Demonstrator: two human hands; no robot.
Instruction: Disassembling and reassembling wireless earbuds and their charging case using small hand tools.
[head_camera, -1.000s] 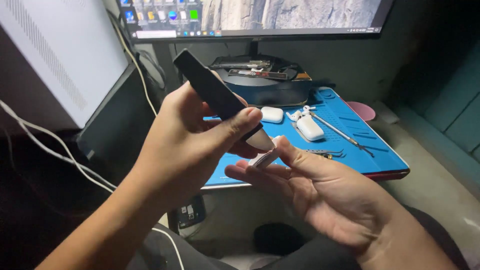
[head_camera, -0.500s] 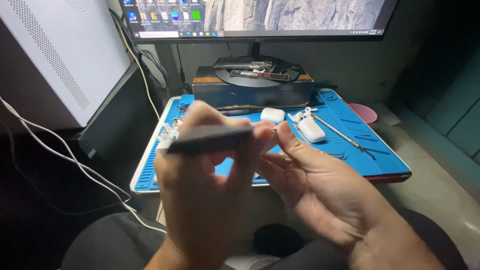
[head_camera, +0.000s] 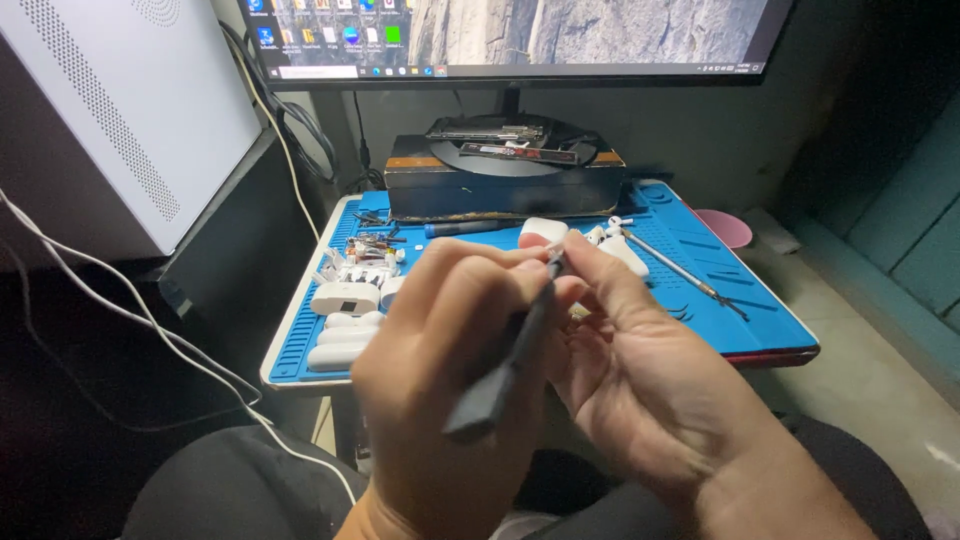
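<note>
My left hand (head_camera: 440, 390) grips a dark flat tool (head_camera: 500, 370), its broad end pointing down toward me and its thin tip up at my fingertips. My right hand (head_camera: 640, 370) is cupped against the left, thumb and forefinger pinched at the tool's tip; what they pinch is hidden. Both hands hover in front of a blue work mat (head_camera: 760, 320) on a small table.
On the mat lie white earbud cases (head_camera: 345, 298), small white parts (head_camera: 345, 345), a blue-handled screwdriver (head_camera: 470, 228) and a thin metal probe (head_camera: 680, 270). A dark box (head_camera: 500, 185) stands under a monitor (head_camera: 520, 35). A white computer case (head_camera: 110, 110) and cables sit left; a pink dish (head_camera: 725, 227) right.
My left hand has turned the dark tool from pointing up-left, through level, to steeply tilted with its tip at my right fingertips. The view has shifted upward.
</note>
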